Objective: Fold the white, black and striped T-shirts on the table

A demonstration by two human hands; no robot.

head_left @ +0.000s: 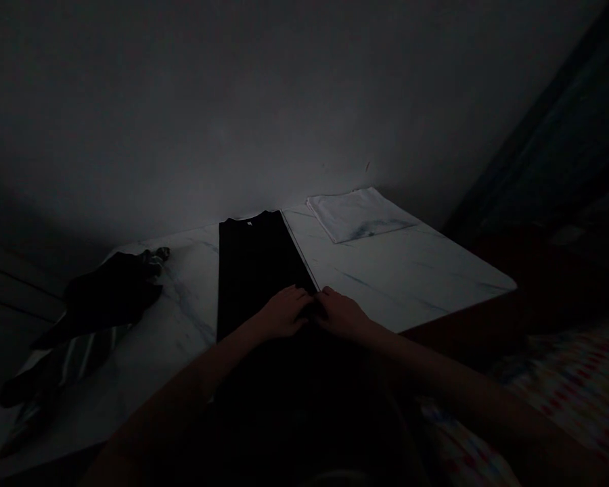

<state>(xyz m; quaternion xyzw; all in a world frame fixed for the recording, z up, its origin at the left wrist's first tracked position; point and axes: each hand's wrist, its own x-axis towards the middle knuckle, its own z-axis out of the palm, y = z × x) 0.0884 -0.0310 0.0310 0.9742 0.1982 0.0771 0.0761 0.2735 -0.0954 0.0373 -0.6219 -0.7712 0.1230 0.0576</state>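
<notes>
A black shirt (256,257) lies on the table in a long, narrow, flat shape, with a small pale label at its neckline by the wall. My left hand (285,311) is on the shirt near its right edge, its fingers curled down on the fabric. Close beside it, my right hand (342,313) grips the same edge with thumb and fingers closed. The two hands nearly meet there. Dim light and black cloth hide the fingertips, and the near end of the shirt merges into the dark.
The white marble-patterned table (396,270) stands against a grey wall (208,101). A folded white cloth (360,213) lies at its back right. Crumpled dark clothes (106,291) are heaped along the left. A colourful patterned fabric (573,392) is at the lower right.
</notes>
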